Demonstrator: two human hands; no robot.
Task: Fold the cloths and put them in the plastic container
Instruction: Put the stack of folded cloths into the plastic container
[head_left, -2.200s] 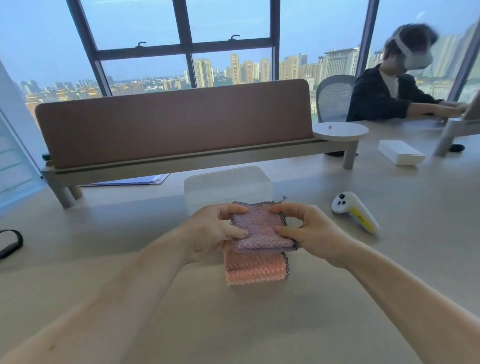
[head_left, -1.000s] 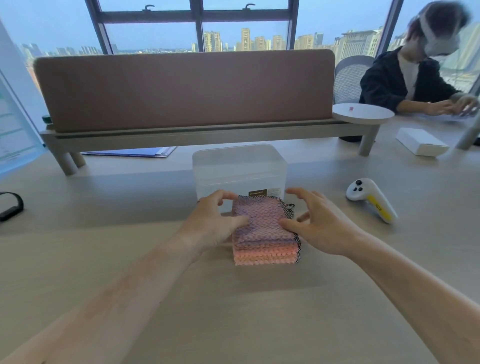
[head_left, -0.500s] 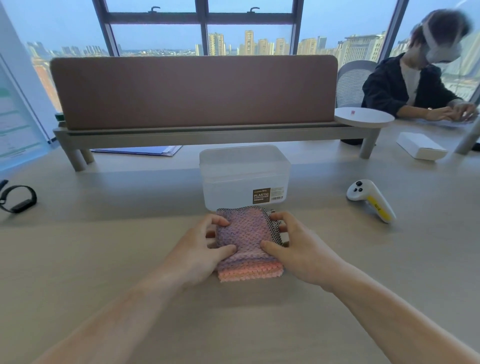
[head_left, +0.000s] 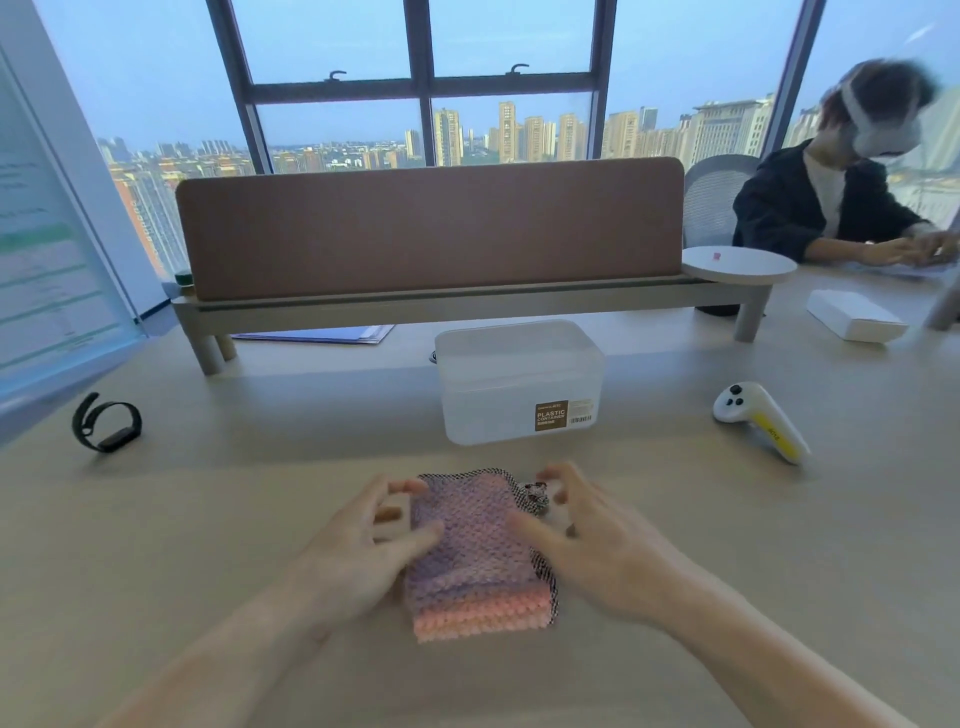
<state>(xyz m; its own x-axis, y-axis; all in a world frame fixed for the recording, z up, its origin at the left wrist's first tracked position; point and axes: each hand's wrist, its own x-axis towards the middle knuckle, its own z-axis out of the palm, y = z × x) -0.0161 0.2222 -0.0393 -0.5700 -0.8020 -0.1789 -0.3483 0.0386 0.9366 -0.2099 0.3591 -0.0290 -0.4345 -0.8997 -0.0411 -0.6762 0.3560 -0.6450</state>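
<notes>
One label (head_left: 562, 414) on container (head_left: 519, 382): "PLASTIC CONTAINER".

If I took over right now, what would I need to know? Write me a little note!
Left hand: open, fingers spread at the left edge of the folded cloths, gripping nothing.
Right hand: open too, at the right edge of the pile.
The cloths lie folded in a neat stack on the table, purple on top, pink underneath, with a black mesh edge.
The plastic container stands just behind the stack, with nothing visible inside; I cannot tell whether a lid is on it.
Done: folding looks finished.
Left: pick up the stack and put it in the container.
</notes>
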